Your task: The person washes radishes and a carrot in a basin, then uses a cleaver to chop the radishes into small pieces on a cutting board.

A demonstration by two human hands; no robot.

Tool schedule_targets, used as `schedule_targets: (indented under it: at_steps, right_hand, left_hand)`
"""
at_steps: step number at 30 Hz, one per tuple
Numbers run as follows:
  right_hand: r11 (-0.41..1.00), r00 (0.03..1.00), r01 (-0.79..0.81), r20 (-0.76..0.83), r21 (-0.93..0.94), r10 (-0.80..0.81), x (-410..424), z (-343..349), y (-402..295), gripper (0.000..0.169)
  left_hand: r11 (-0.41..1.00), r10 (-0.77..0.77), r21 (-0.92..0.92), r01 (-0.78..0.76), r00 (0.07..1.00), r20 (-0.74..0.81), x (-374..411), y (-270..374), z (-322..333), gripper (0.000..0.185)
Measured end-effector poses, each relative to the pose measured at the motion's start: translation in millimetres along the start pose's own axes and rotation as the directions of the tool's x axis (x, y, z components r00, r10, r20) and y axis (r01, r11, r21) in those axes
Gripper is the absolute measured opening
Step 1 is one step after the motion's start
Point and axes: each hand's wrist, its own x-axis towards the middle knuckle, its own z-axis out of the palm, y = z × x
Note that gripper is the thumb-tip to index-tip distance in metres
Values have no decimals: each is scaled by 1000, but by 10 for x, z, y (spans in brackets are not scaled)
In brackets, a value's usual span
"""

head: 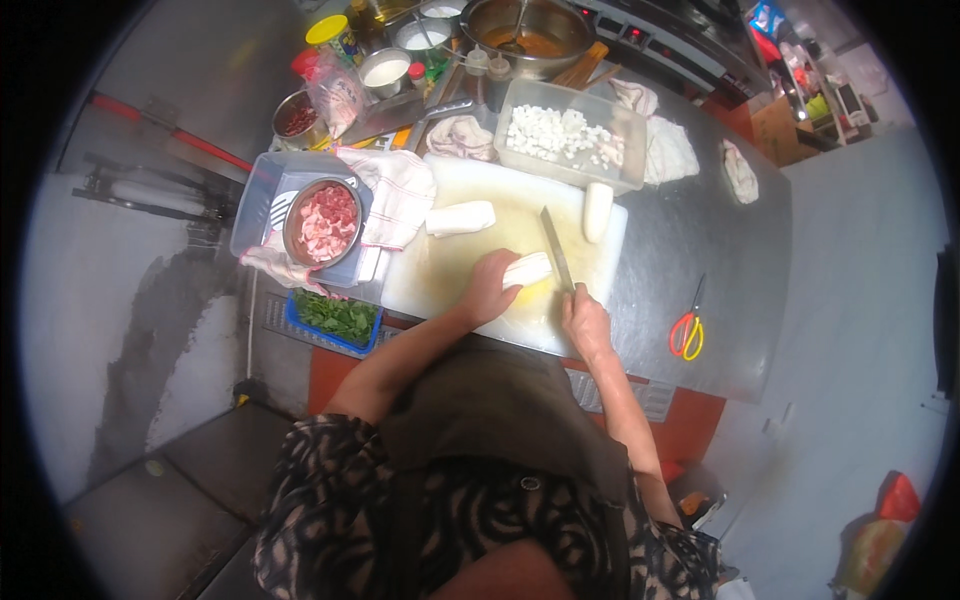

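Observation:
On a white cutting board [450, 270], my left hand [491, 289] holds a piece of white vegetable [529, 268], marked with lengthwise lines. My right hand [587, 321] grips a kitchen knife [556, 247], its blade pointing away from me, just right of that piece. Another white piece [460, 218] lies at the board's upper left, and a rounded white length of vegetable [598, 212] at its upper right. Behind the board, a clear plastic container [634, 161] holds small white cubes [555, 131].
At left, a metal bowl of cut raw meat [327, 225] sits in a plastic bin [255, 206]; leafy greens [337, 315] are below. Scissors [688, 330] lie on the steel table [705, 247] at right. Behind are a cleaver [390, 114], cloths [461, 139] and a large metal bowl [577, 45].

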Motion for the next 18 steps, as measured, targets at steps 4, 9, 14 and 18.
schedule_targets:
  at_steps: [4, 9, 14, 18]
  right_hand:
    - [994, 995, 61, -88, 86, -53, 20, -91, -224, 18]
    - [1000, 994, -6, 111, -24, 8, 171, 104, -92, 17]
    - [992, 998, 50, -39, 119, -46, 64, -7, -375, 16]
    - [1000, 991, -26, 131, -11, 27, 175, 240, -105, 17]
  left_hand:
    - [994, 28, -110, -27, 1000, 0, -130, -153, -52, 29]
    - [993, 36, -113, -33, 999, 18, -70, -92, -74, 23]
    - [999, 32, -8, -32, 999, 27, -141, -106, -116, 25]
    - [997, 50, 54, -51, 998, 27, -78, -16, -153, 29]
